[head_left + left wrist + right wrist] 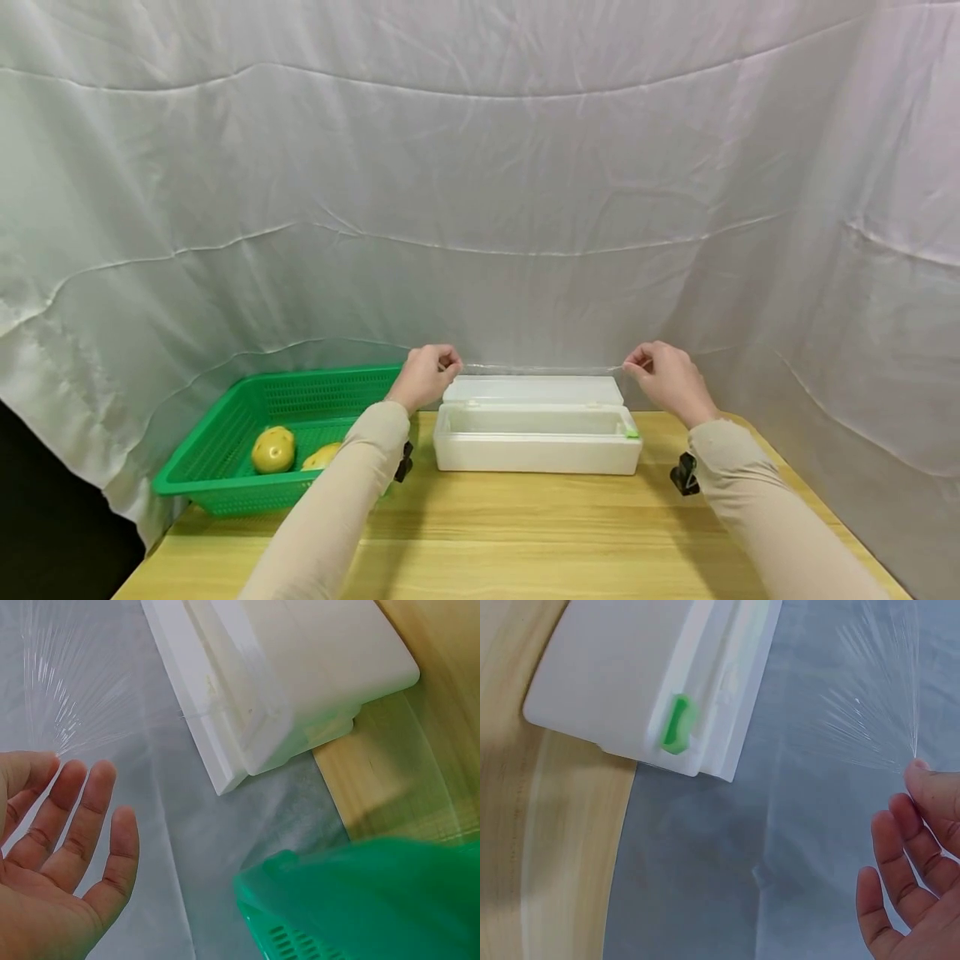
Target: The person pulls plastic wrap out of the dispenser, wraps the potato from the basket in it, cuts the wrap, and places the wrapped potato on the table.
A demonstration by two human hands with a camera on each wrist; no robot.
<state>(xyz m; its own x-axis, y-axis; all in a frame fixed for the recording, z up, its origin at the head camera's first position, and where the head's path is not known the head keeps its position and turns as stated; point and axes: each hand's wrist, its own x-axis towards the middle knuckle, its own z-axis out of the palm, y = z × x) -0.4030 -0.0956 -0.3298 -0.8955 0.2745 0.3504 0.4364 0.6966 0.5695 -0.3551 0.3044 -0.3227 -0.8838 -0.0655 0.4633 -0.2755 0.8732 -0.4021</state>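
Note:
A sheet of clear cling film is stretched taut between both hands, above and behind a white dispenser box. My left hand pinches one corner between thumb and index finger; in the left wrist view, creases fan out from that pinch and the other fingers are loosely bent. The opposite corner is pinched by my right hand in the same way. The box's lid is flipped back. A green slide cutter sits at the box's right end.
Left of the box stands a green perforated basket holding two yellow potatoes, one partly behind the left sleeve. All of it rests on a wooden table. A grey curtain hangs close behind.

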